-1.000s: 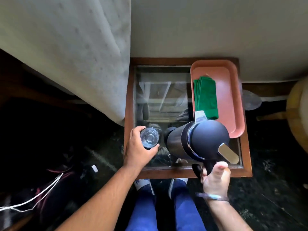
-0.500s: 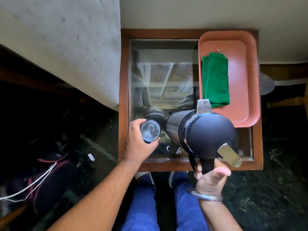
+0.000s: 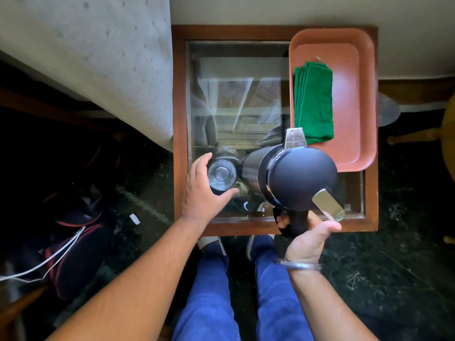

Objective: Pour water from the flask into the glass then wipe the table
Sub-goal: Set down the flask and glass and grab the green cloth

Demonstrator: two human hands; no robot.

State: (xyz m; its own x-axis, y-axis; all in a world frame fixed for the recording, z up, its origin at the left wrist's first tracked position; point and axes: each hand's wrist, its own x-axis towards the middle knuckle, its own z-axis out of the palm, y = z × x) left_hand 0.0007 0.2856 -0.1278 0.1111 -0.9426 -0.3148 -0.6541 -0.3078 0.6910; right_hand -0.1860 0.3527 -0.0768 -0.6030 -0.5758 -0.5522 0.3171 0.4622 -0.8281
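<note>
A black flask (image 3: 299, 175) with a steel spout and lever stands on the near half of the glass-topped wooden table (image 3: 179, 119). My right hand (image 3: 309, 238) grips its black handle at the table's front edge. Just left of the flask stands a clear glass (image 3: 221, 174), seen from above. My left hand (image 3: 203, 190) curls around the glass from its left side, thumb in front of it. A folded green cloth (image 3: 314, 102) lies on the salmon tray (image 3: 357, 107) at the table's back right.
A pale mattress (image 3: 86, 57) overhangs the table's left side. A dark bag with white cords (image 3: 71, 244) lies on the floor at left. My blue-trousered legs (image 3: 209, 296) are below the table's front edge. A wooden leg (image 3: 416, 137) shows at far right.
The camera has drawn nearer and shifted, so the table fills more of the view. Both hands have kept their hold; flask and glass stand as before.
</note>
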